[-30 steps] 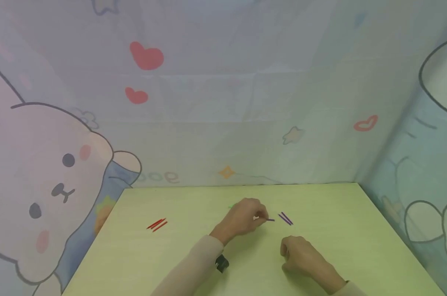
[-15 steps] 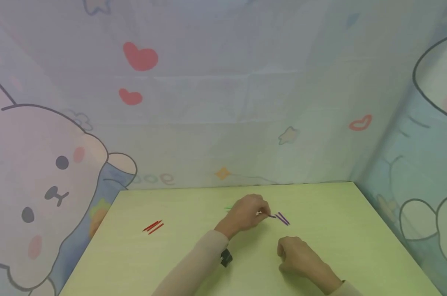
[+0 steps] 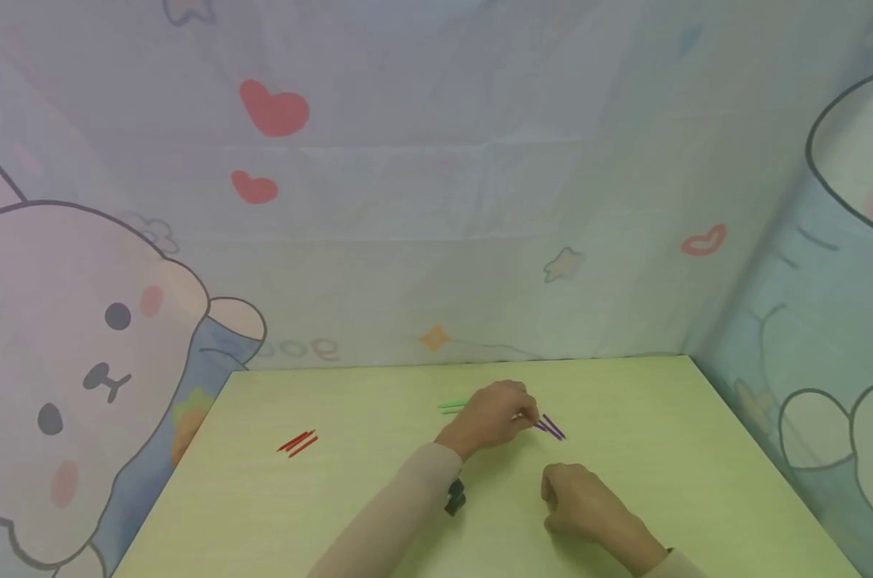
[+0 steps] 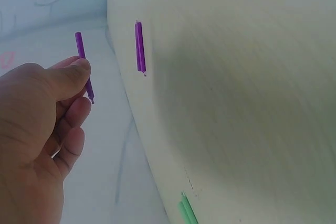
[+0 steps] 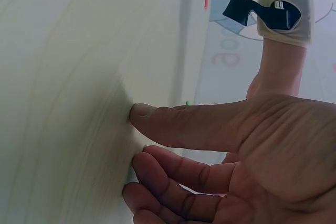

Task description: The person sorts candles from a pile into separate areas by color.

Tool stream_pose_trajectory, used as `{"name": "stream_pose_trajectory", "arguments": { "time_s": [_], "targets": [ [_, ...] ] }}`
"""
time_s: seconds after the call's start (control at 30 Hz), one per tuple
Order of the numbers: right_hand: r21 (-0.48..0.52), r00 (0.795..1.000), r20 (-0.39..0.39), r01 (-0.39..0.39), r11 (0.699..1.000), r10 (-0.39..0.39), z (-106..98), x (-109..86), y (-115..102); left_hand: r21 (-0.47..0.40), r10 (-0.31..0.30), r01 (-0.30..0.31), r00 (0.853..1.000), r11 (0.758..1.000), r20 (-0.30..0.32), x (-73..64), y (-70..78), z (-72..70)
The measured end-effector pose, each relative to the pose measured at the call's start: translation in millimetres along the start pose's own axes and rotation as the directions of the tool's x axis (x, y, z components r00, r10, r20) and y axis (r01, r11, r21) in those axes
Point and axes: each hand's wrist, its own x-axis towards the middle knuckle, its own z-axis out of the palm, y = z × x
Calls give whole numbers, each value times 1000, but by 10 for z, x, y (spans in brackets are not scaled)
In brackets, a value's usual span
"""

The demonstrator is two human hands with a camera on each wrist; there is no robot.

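Observation:
My left hand (image 3: 489, 416) pinches a thin purple candle (image 4: 80, 44) between thumb and fingertips, over the far middle of the table. Right beside it, two more purple candles (image 3: 554, 427) lie side by side on the tabletop; they also show in the left wrist view. Green candles (image 3: 451, 407) lie behind the left hand, partly covered by it. My right hand (image 3: 588, 504) rests nearer the front with its fingers loosely bent. In the right wrist view its fingertips (image 5: 140, 111) are at the table surface, with nothing between thumb and fingers.
Several red candles (image 3: 298, 443) lie at the left of the pale table (image 3: 667, 449). Printed cloth (image 3: 408, 265) stands behind the table and along its sides. A black wrist device (image 3: 455, 498) hangs under the left sleeve.
The left hand has moved a little right with its purple candle, toward the two lying purple ones. More of the green candles now shows. The right hand stays in place.

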Motion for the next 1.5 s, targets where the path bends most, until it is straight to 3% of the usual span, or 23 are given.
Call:
{"name": "stream_pose_trajectory", "arguments": {
  "time_s": [0.53,1.23,1.5],
  "targets": [
    [20,1000,-13,-2,1000,2,9,-29,29,41,56,-56,998,998,2,224,26,139],
    [28,1000,-6,14,1000,-14,3,-13,22,66,62,-64,998,996,33,359,57,264],
    [43,1000,-10,28,999,-27,5,-7,50,66,49,-51,998,997,34,343,83,283]
  ]
}}
